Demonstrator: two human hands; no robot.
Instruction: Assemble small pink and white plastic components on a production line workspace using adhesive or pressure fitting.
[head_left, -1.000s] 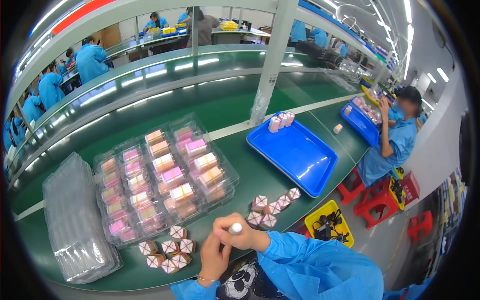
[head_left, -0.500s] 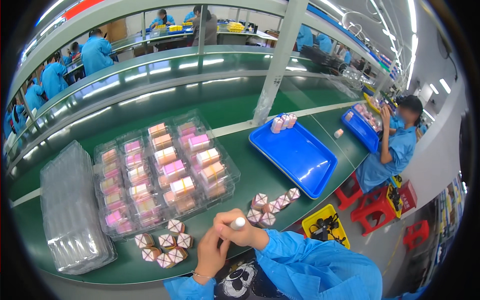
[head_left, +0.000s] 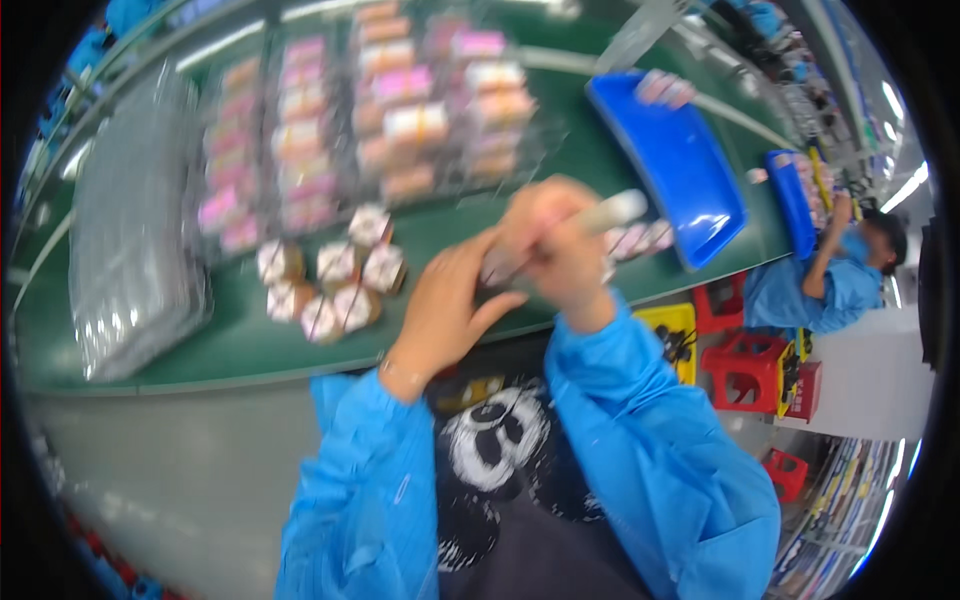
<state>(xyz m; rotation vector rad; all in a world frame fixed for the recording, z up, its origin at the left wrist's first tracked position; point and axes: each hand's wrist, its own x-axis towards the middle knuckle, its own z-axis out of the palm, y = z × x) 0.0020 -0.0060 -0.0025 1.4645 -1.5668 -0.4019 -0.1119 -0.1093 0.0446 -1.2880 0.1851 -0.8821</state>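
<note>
Both hands have lifted closer to the camera, right hand (head_left: 560, 240) gripping a pale tube (head_left: 600, 218) over the worktop's (head_left: 200, 345) near edge, left hand (head_left: 445, 300) cupped at its lower end, and amid this blur it could slip onto the small round boxes (head_left: 330, 280).

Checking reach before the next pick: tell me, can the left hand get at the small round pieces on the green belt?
Probably yes: the left hand is beside the small round pieces, nothing between them.
</note>
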